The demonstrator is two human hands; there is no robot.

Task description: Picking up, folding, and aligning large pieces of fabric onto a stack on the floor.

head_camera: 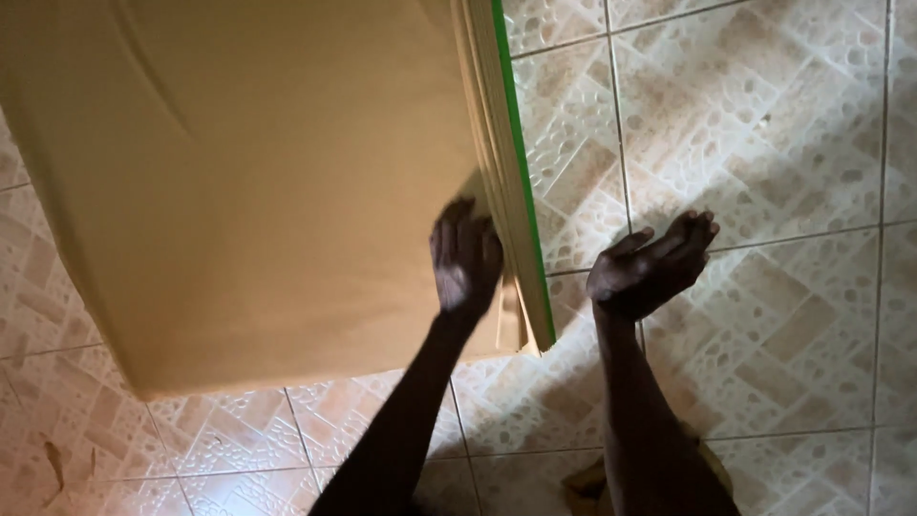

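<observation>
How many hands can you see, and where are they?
2. The left hand lies flat on the big tan cushion, near its green-striped edge. The right hand is open above the tiled floor, touching nothing.

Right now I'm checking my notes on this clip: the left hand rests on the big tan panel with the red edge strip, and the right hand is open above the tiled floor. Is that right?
One detail is off: the edge strip is green, not red, as the head view shows. The rest holds: the left hand rests on the big tan panel, and the right hand is open above the tiled floor.
</observation>
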